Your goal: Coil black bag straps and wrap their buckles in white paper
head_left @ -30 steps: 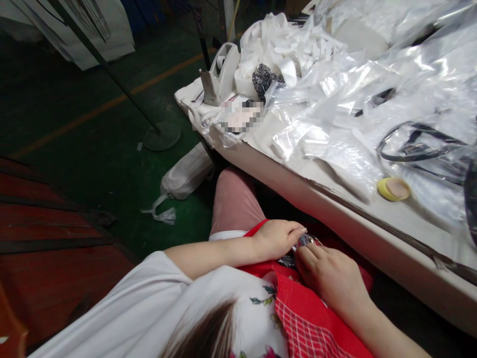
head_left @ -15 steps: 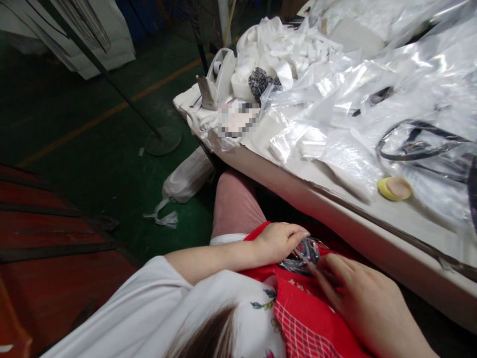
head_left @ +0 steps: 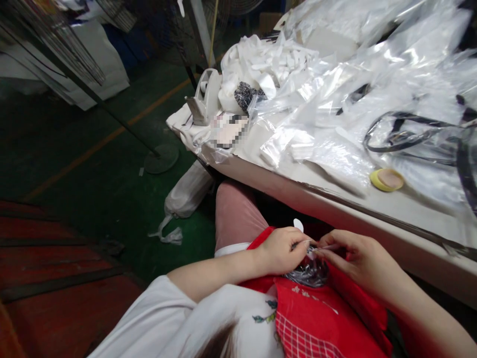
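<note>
Over my lap, a dark coiled item in a clear plastic bag (head_left: 308, 275) lies on the red apron (head_left: 316, 318). My left hand (head_left: 283, 249) is closed at the upper left of this bag, thumb and fingers pinched together on its edge. From the right, my right hand (head_left: 359, 251) meets it with a closed pinch on something thin, too small to name. A fine pale thread seems to run between the fingertips. Just above my left fingers a small white tag (head_left: 298, 225) sticks up. The fingers partly hide the bag's top.
Beyond my lap stands a white-covered table (head_left: 261, 176) heaped with clear plastic bags (head_left: 335, 119). On it are a yellow tape roll (head_left: 386, 180), a tape dispenser (head_left: 203, 99) and a black-and-white scrunchie (head_left: 246, 94). A fan stand base (head_left: 161, 159) and white bundle (head_left: 188, 191) are on the floor.
My right hand has moved up and toward my left, so the fingertips now nearly meet above the bag. The white tag has come into view. The camera view has shifted slightly.
</note>
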`<state>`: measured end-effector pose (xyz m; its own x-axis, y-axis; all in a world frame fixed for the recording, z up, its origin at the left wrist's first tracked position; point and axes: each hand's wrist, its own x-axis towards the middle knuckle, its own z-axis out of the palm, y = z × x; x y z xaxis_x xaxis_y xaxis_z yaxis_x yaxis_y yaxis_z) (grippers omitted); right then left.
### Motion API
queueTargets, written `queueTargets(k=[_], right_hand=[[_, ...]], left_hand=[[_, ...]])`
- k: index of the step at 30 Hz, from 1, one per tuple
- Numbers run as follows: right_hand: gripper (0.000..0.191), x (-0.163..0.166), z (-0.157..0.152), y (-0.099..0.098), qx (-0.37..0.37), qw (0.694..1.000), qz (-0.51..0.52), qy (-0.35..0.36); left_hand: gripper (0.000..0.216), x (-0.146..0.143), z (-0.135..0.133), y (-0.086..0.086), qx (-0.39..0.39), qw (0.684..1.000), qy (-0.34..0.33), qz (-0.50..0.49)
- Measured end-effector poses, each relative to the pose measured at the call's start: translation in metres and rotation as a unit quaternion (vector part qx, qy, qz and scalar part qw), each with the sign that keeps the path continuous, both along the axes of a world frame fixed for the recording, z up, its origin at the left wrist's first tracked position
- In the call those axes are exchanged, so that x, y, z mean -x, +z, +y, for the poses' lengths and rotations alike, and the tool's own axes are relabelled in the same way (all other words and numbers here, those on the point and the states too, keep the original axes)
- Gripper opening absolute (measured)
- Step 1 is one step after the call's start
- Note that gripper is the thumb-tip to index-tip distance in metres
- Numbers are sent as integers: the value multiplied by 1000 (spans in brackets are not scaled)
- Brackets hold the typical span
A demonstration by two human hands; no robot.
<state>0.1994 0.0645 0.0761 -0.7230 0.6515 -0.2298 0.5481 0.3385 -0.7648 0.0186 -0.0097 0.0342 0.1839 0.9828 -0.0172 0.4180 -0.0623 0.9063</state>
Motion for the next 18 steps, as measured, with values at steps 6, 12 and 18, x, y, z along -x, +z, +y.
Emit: queueTargets(k=[6, 12, 18], right_hand=[[26, 9, 12, -15, 88, 988, 96, -78], [47, 17, 15, -51, 294, 929, 155, -161], [33, 16, -1, -38, 135, 946, 192, -222]], left_hand=[[36, -2, 0, 8, -61, 995, -15, 77], [37, -5, 0, 7, -61, 996, -37, 56], [41, -4, 0, 15, -52, 994, 58, 80]])
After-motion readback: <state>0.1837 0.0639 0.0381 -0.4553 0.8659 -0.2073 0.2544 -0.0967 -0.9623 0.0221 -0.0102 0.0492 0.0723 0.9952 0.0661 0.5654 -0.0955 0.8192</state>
